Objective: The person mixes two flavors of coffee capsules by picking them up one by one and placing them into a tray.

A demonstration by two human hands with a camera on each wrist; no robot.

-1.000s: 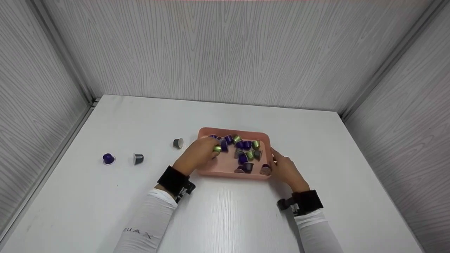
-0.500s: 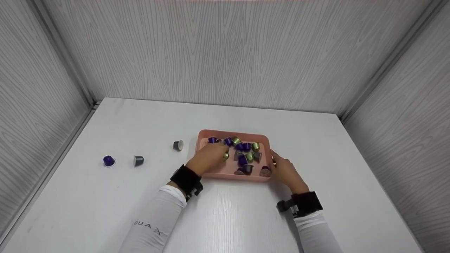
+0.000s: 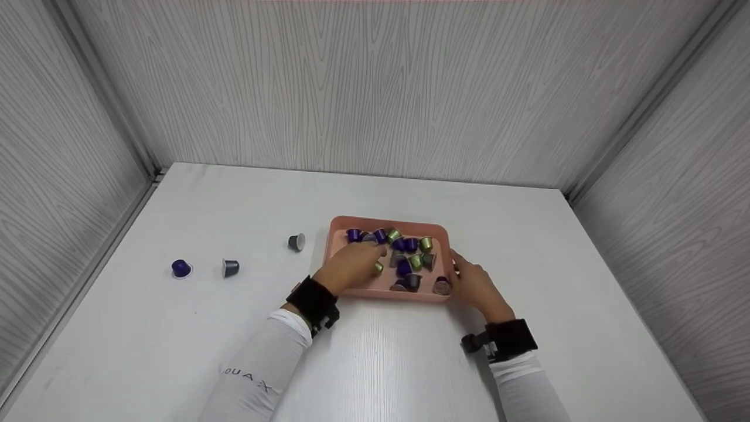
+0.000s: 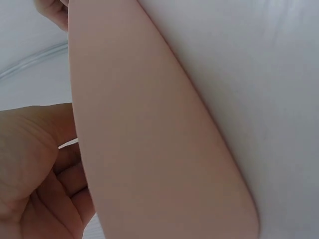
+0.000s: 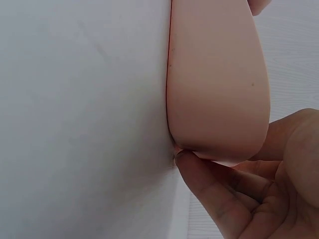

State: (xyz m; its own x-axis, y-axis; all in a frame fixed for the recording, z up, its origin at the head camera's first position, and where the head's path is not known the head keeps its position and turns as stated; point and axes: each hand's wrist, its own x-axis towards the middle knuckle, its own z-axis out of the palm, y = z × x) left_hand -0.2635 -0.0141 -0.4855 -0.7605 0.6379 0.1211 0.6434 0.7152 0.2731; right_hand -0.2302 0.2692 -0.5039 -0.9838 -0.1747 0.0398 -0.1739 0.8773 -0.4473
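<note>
A person's left hand point(image 3: 351, 266) pinches a green capsule point(image 3: 378, 268) inside the pink tray point(image 3: 388, 223) at table centre; three loose capsules point(image 3: 230, 268) lie toward nine o'clock, nearer that hand. The right hand point(image 3: 476, 285), fingers relaxed, steadies the tray's three-o'clock edge.

Bare table point(image 3: 375, 363) near the pink tray point(image 3: 391, 223); three capsules point(image 3: 230, 268) leftward.

head overhead, wrists close on tray point(image 3: 389, 293)
</note>
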